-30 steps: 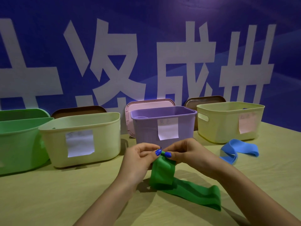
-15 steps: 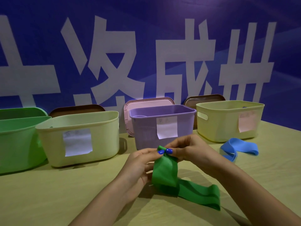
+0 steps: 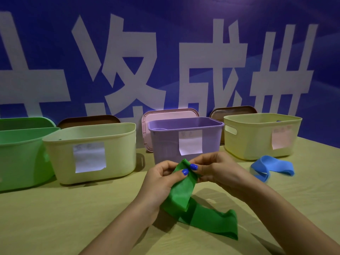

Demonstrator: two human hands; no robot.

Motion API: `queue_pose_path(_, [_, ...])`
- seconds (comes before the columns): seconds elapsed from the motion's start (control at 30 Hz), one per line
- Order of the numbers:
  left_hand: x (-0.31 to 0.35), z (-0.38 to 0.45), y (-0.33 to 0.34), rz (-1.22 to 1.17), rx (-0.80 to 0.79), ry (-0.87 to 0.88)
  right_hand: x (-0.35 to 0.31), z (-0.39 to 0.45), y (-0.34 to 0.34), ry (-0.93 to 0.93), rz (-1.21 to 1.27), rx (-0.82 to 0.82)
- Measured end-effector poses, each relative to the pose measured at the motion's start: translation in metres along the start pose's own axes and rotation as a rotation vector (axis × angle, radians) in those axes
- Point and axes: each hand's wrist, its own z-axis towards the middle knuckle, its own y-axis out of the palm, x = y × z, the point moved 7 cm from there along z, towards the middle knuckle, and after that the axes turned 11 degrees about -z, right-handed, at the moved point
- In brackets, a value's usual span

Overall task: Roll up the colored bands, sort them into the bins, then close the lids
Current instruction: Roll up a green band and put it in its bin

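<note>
Our left hand (image 3: 161, 178) and right hand (image 3: 219, 170) pinch the green band (image 3: 182, 192), lifted higher than 1 second ago, its roll barely begun.

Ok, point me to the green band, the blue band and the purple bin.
green band (image 3: 181, 192): head view, on the flat stretch hanging below the hands.
blue band (image 3: 272, 165): head view, on the loop's upper surface, lying on the table.
purple bin (image 3: 165, 144): head view, on its front wall, left of the paper label.

A blue banner (image 3: 184, 43) with white characters backs the table (image 3: 46, 227).
</note>
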Motion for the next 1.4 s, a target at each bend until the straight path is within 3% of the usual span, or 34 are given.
queue_pose_path(0.27, [0.010,-0.001,-0.002,0.139,0.043,0.138,0.005,0.004,0.001,0.021,-0.061,0.046])
queue_pose_path(0.97, [-0.006,0.004,0.001,-0.129,-0.045,-0.080,0.006,0.003,-0.002,0.039,-0.047,0.075])
queue_pose_path(1.3, [-0.001,0.004,-0.005,-0.047,0.030,0.023,-0.002,0.003,0.003,-0.078,-0.256,0.019])
queue_pose_path(1.4, [-0.002,0.003,-0.003,-0.025,0.037,0.042,-0.009,0.002,0.001,-0.140,-0.461,0.061])
